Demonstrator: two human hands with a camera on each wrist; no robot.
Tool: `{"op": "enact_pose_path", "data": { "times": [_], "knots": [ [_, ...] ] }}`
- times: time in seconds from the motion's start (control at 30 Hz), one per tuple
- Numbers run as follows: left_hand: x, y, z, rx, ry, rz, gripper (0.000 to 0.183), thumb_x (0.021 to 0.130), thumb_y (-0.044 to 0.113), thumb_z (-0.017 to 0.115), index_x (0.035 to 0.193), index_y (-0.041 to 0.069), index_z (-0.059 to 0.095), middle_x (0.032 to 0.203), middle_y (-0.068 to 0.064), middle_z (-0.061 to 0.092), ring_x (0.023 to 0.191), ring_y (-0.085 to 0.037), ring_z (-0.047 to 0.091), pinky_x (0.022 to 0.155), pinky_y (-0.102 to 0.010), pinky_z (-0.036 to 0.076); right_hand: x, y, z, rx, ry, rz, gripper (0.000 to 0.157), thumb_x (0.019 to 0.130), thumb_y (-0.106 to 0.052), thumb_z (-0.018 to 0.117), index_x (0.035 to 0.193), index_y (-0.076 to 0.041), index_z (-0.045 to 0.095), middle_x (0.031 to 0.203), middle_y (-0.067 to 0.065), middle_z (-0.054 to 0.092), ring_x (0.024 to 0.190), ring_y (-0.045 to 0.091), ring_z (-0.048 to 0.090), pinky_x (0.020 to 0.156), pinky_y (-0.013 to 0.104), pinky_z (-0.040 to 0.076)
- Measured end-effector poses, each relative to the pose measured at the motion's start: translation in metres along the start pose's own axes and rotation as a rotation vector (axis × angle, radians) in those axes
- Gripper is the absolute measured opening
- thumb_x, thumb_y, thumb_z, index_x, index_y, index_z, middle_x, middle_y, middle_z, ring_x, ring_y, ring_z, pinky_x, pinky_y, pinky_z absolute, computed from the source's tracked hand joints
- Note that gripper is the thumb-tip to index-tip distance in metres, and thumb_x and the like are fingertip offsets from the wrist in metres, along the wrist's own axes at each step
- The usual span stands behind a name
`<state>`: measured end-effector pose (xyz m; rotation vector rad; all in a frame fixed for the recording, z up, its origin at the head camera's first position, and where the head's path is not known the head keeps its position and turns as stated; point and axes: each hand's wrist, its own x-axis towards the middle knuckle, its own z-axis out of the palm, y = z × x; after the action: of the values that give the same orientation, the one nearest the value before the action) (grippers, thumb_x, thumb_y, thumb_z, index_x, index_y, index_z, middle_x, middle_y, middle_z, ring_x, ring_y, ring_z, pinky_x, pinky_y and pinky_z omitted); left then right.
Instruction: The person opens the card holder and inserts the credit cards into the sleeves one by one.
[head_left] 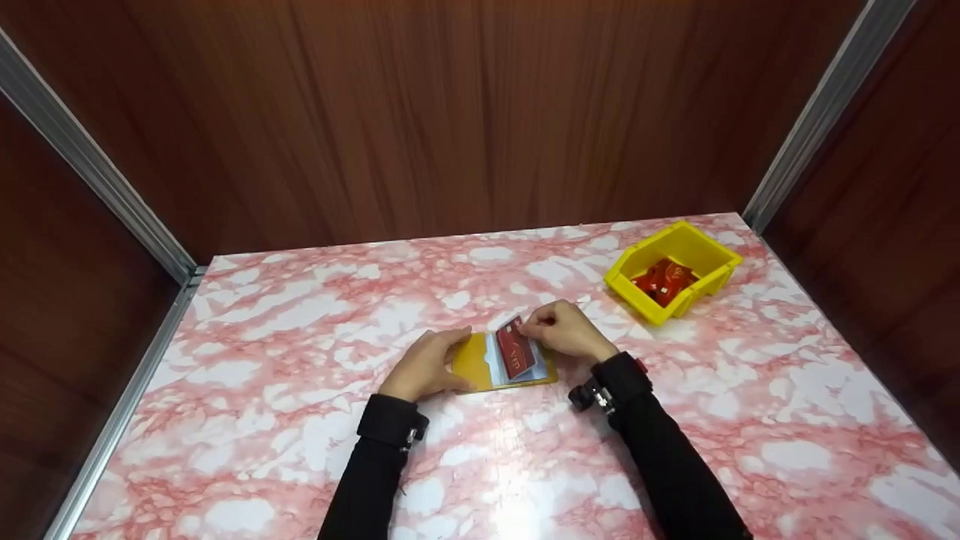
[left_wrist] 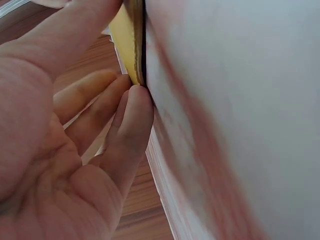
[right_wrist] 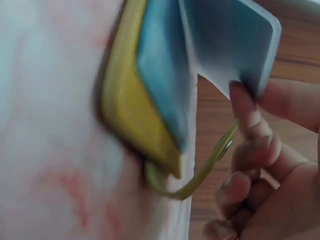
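Note:
A yellow card holder (head_left: pixel 471 358) lies spread on the table, with clear plastic sleeves (head_left: pixel 493 360) inside. One raised sleeve carries a dark red card (head_left: pixel 514 351). My left hand (head_left: pixel 427 366) holds the holder's left cover, thumb at the near edge and fingers toward the far edge; in the left wrist view its fingertips meet the yellow cover (left_wrist: pixel 128 42). With thumb and forefinger my right hand (head_left: pixel 566 330) pinches the raised sleeve (right_wrist: pixel 235 42) at its corner, its other fingers curled. A yellow strap with a metal snap (right_wrist: pixel 185 191) hangs from the holder.
A yellow bin (head_left: pixel 637 298) stands at the back right, with several red packets or cards (head_left: pixel 667 281) in it. The pink and white marbled table (head_left: pixel 300 322) is bounded by brown wood-grain panels (head_left: pixel 450 120) with metal corner rails (head_left: pixel 825 112).

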<state>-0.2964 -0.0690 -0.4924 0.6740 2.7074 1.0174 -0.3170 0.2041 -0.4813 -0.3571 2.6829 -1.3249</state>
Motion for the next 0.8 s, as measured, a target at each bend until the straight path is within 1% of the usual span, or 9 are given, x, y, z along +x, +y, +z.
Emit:
{"op": "enact_pose_path", "data": {
  "times": [0.17,0.27,0.33,0.4,0.47,0.57,0.67,0.73,0.8],
  "knots": [
    [0.001,-0.003,0.001,-0.090,-0.024,0.021,0.111,0.071,0.017,0.097,0.162,0.010,0.035,0.150,-0.014,0.056,0.137,-0.031,0.054,0.114,-0.042,0.046,-0.001,-0.006,0.006,0.002,-0.103,-0.092,0.028,0.101,-0.040,0.066,0.101,-0.018,0.084,0.096,0.000,0.073,0.085,0.013,0.054,0.078,0.030,0.042],
    [0.002,-0.006,0.000,-0.138,-0.048,0.021,0.127,0.067,0.025,0.100,0.167,0.024,0.022,0.155,-0.014,0.048,0.138,-0.030,0.054,0.111,-0.040,0.049,-0.003,-0.008,0.012,-0.002,-0.189,-0.123,0.031,0.104,-0.040,0.062,0.113,-0.018,0.082,0.113,0.003,0.076,0.098,0.015,0.061,0.089,0.033,0.046],
    [0.001,-0.006,-0.001,-0.170,-0.070,0.012,0.129,0.067,0.028,0.099,0.167,0.032,0.017,0.157,-0.013,0.042,0.140,-0.028,0.051,0.112,-0.039,0.049,-0.004,-0.008,0.016,-0.010,-0.247,-0.147,0.030,0.105,-0.036,0.061,0.119,-0.018,0.080,0.120,0.004,0.075,0.106,0.016,0.064,0.094,0.036,0.049],
    [0.001,-0.006,-0.002,-0.154,-0.078,0.025,0.122,0.071,0.032,0.097,0.167,0.033,0.020,0.158,-0.011,0.041,0.141,-0.029,0.050,0.112,-0.040,0.048,-0.005,-0.009,0.020,-0.039,-0.299,-0.174,0.029,0.105,-0.032,0.061,0.124,-0.018,0.078,0.124,0.003,0.074,0.112,0.018,0.065,0.097,0.038,0.050],
    [0.000,-0.006,-0.002,-0.104,-0.080,0.047,0.108,0.075,0.034,0.094,0.164,0.029,0.032,0.156,-0.009,0.046,0.139,-0.029,0.050,0.114,-0.043,0.047,-0.006,-0.009,0.024,-0.074,-0.332,-0.190,0.028,0.104,-0.029,0.062,0.127,-0.020,0.076,0.128,0.002,0.073,0.116,0.019,0.065,0.099,0.039,0.051],
    [0.000,-0.005,-0.002,0.013,-0.062,0.083,0.087,0.080,0.037,0.090,0.155,0.020,0.050,0.153,-0.010,0.051,0.139,-0.033,0.049,0.115,-0.049,0.043,-0.006,-0.011,0.028,-0.121,-0.355,-0.208,0.030,0.104,-0.026,0.063,0.131,-0.021,0.074,0.135,0.002,0.070,0.123,0.021,0.063,0.102,0.041,0.051],
    [-0.001,-0.004,-0.003,0.072,-0.060,0.082,0.078,0.082,0.034,0.089,0.151,0.018,0.056,0.154,-0.012,0.050,0.141,-0.036,0.046,0.117,-0.051,0.040,-0.005,-0.014,0.030,-0.152,-0.365,-0.212,0.032,0.103,-0.025,0.064,0.134,-0.021,0.072,0.141,0.003,0.066,0.128,0.022,0.061,0.107,0.044,0.050],
    [-0.002,-0.003,-0.003,0.087,-0.058,0.075,0.078,0.082,0.032,0.089,0.151,0.017,0.056,0.155,-0.014,0.049,0.142,-0.037,0.045,0.117,-0.051,0.040,-0.004,-0.014,0.029,-0.177,-0.351,-0.231,0.034,0.102,-0.024,0.066,0.136,-0.020,0.071,0.138,0.004,0.068,0.123,0.021,0.062,0.104,0.043,0.050],
    [-0.002,-0.003,-0.003,0.095,-0.059,0.072,0.078,0.083,0.031,0.089,0.151,0.016,0.055,0.154,-0.015,0.049,0.143,-0.038,0.045,0.117,-0.050,0.040,-0.003,-0.014,0.025,-0.216,-0.290,-0.262,0.035,0.099,-0.022,0.070,0.134,-0.019,0.072,0.124,0.005,0.072,0.109,0.020,0.064,0.095,0.039,0.052]
  ]
}}
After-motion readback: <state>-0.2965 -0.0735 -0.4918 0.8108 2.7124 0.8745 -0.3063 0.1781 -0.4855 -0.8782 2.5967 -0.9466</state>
